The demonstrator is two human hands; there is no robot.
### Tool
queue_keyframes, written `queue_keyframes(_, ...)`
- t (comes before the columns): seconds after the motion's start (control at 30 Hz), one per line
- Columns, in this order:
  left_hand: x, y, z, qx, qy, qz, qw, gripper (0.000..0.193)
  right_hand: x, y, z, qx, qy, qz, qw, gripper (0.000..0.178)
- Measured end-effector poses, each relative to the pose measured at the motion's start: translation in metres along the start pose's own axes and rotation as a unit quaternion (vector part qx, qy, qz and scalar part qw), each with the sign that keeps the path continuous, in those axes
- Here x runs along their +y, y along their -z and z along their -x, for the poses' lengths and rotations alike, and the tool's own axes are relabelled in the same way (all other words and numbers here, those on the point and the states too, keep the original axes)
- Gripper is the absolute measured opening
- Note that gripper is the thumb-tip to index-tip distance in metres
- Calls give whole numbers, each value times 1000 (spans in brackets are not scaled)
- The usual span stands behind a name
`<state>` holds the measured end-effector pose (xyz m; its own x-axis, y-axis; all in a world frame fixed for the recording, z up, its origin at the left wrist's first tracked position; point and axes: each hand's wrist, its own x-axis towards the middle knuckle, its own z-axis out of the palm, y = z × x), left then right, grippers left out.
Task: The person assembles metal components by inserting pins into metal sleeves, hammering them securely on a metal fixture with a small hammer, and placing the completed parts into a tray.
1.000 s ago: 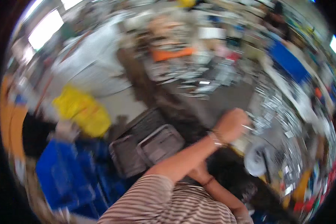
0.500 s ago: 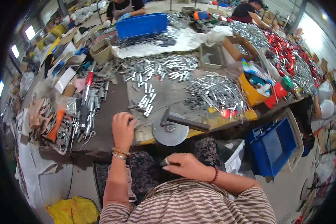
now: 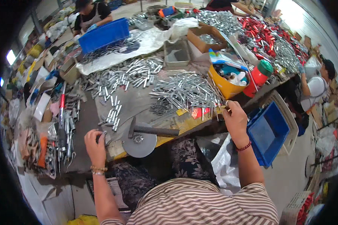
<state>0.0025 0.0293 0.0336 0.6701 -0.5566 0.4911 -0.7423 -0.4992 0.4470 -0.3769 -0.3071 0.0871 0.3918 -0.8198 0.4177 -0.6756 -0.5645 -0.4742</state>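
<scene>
While the right hand [image 3: 235, 122] bends beside silver rods [image 3: 187, 90], left hand [image 3: 95, 146] curled, any held items unclear

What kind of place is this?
Probably a metal-parts workshop: heaps of small metal rods cover much of the bench, a hammer lies partly over a grey disc, and a co-worker is across the bench.

No legible lettering, no readable numbers, no labels or signs made out
</scene>
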Motion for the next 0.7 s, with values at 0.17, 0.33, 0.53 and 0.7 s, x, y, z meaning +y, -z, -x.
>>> queue_keyframes(0.17,2,3,2,-4,21,35,999,11,11,-7,4,-1,-48,-21,999,31)
queue_keyframes(0.33,-3,0,4,-14,13,33,999,12,-10,-27,-10,-96,-78,-28,992,44)
queue_keyframes(0.53,0,4,1,-55,16,27,998,12,-13,-56,-46,-99,-24,-31,994,44)
queue_keyframes(0.7,-7,0,-3,-59,15,7,998,11,-18,-82,-75,-109,-37,-75,991,54)
